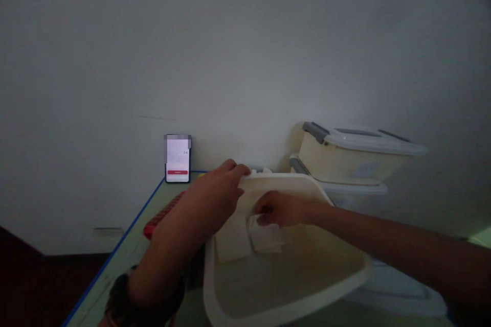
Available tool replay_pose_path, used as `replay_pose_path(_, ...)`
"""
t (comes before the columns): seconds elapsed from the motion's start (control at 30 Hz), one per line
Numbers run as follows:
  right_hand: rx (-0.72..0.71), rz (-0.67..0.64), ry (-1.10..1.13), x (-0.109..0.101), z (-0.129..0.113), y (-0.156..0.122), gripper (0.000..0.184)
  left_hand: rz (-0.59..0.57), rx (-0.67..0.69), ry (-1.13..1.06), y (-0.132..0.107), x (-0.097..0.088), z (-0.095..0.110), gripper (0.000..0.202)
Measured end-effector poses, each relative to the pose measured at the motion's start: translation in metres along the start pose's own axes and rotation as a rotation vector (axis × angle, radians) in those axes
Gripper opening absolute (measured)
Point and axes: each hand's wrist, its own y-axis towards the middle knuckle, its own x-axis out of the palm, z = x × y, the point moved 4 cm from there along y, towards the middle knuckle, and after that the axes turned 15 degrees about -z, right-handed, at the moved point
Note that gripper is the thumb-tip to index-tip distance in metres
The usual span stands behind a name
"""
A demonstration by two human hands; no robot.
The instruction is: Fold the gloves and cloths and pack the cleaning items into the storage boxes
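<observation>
A cream plastic bin [210,291] stands without a lid on the table in front of me. My left hand [224,189] is closed over its far left rim, thumb on the inner side. Inside the bin, my right hand [280,208] has its fingers bent down in a pinch on a white folded piece [268,237]. Whether that piece is paper or cloth I cannot tell. Against the bin's left inner wall rests another flat pale piece [232,240], just left of my right hand. The fingertips of my right hand are partly in shadow.
A phone [178,161] with a lit screen leans upright against the wall [245,61]. A red patterned item [164,214] lies left of the bin on the blue-edged table [115,271]. Lidded storage boxes [345,158] are stacked behind right, and a pale lid [399,286] lies at right.
</observation>
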Motion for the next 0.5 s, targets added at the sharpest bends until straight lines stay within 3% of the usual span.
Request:
replay_pose_path(0.23, 0.062, 0.249, -0.393, 0.008, -0.024, -0.016, 0.023, 0.049, 0.037, 0.020, 0.003, 0.003, -0.004, 0.033)
replay_pose_path(0.5, 0.103, 0.207, -0.676, 0.012, -0.040, -0.019, 0.027, 0.053, 0.051, 0.008, 0.002, 0.004, -0.005, 0.034)
